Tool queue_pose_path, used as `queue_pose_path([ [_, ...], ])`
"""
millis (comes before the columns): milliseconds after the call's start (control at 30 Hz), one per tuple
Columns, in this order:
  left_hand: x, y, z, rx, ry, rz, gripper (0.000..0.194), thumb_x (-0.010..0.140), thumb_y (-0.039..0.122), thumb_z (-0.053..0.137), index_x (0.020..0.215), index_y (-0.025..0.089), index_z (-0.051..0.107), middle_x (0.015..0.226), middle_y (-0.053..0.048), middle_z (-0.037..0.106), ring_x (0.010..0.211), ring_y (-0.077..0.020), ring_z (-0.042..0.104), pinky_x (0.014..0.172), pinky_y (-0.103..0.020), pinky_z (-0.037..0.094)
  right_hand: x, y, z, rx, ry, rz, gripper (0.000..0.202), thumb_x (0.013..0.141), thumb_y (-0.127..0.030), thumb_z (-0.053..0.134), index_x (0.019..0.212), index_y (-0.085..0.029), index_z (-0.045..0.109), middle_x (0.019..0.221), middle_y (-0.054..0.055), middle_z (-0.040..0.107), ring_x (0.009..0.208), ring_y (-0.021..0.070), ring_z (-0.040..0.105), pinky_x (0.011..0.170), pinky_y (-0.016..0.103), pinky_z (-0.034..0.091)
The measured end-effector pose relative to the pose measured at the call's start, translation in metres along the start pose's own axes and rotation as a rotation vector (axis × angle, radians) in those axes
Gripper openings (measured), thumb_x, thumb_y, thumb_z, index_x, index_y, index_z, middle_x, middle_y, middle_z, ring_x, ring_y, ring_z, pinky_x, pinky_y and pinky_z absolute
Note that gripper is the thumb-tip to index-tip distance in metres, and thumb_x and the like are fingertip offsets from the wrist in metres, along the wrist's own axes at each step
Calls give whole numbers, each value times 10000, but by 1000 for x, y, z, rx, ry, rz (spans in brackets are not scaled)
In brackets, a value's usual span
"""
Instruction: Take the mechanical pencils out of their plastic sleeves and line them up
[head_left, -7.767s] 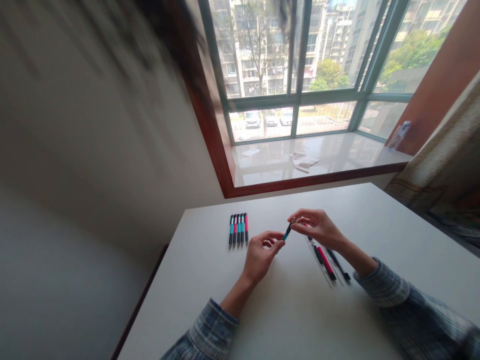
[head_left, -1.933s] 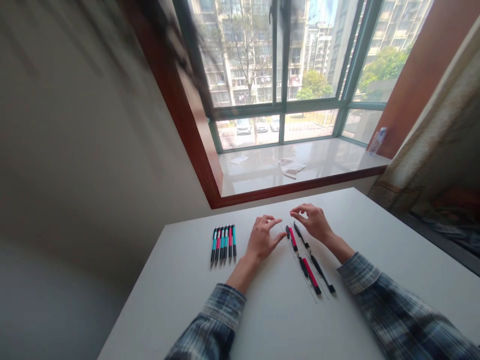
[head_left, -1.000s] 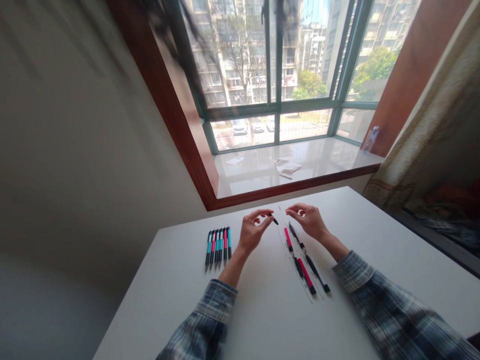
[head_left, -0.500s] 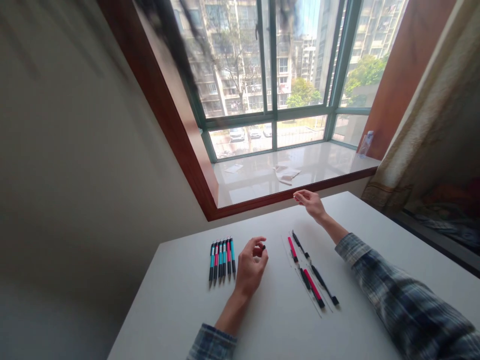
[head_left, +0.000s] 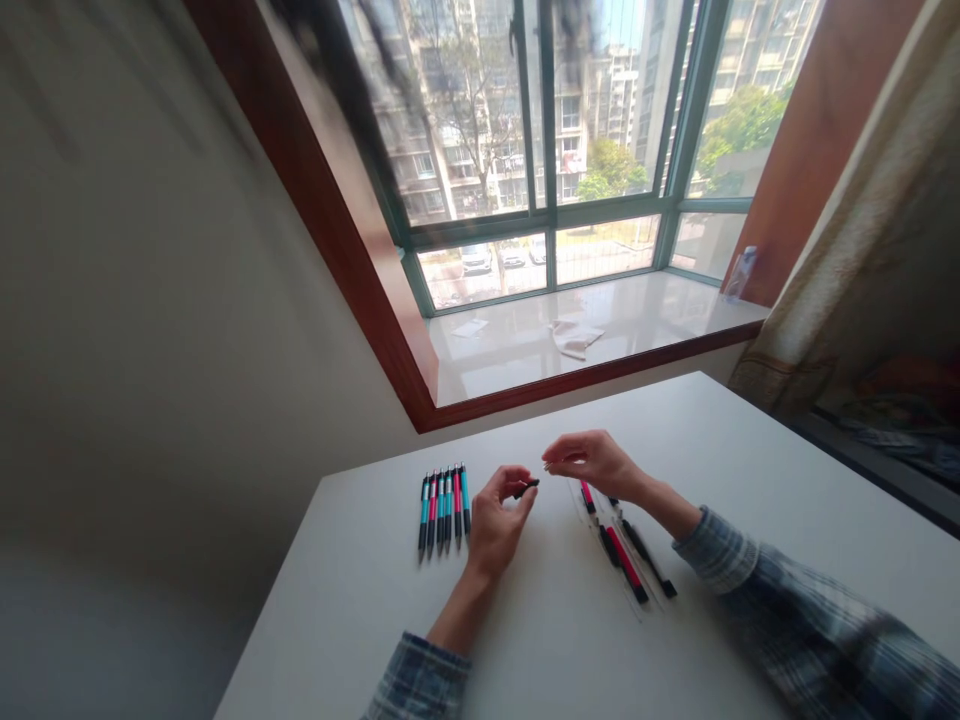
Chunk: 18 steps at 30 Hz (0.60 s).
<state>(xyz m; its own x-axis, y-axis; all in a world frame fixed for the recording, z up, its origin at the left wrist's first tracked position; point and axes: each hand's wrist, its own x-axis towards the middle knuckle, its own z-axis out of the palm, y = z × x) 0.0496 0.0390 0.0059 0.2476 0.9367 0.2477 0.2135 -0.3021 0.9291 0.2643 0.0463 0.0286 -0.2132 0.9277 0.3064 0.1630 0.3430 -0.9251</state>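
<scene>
Between the thumb and fingers of my left hand (head_left: 495, 525) is a short black pen part (head_left: 528, 488), mostly covered by the fingers. My right hand (head_left: 598, 466) is just across from it, closed in a pinch. A tiny pale piece (head_left: 547, 466) shows at its fingertips, too small to name. The two hands' fingertips are close but apart. Left of my left hand lies a row of several pens (head_left: 444, 510), blue or red with black grips. Below my right hand lie loose pen parts: red barrels (head_left: 624, 558), black pieces (head_left: 646, 556) and thin, pale rods.
The white table (head_left: 555, 640) meets the wall below a window sill (head_left: 495, 370) with brown wooden trim. On the sill lie a crumpled cloth (head_left: 576, 338) and a white paper (head_left: 470, 328). A clear bottle (head_left: 741, 274) stands at its right end, near a curtain (head_left: 832, 270).
My right hand has come left and nearer, from the table's far edge to beside my left hand. The left hand stays in place, with more of the black pen part showing.
</scene>
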Motion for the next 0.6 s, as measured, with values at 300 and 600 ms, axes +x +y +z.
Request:
queue_pose_path([
  [300,2,3,1,-23,-18,20,197,854,324,722,989,186,684,986,-63,751,908,-206,726,878,-339,575,-3,5,7,-39,-36,8,265,818,-422,760,921,-181,791,870,57,798,833,217,762,827,340,615],
  [600,5,-2,2,-40,-8,45,228,846,337,738,998,175,685,961,-70,752,871,-201,722,867,-355,588,-4,-4,8,-291,-44,-83,103,897,-277,711,906,-216,793,825,20,793,751,170,734,757,266,547],
])
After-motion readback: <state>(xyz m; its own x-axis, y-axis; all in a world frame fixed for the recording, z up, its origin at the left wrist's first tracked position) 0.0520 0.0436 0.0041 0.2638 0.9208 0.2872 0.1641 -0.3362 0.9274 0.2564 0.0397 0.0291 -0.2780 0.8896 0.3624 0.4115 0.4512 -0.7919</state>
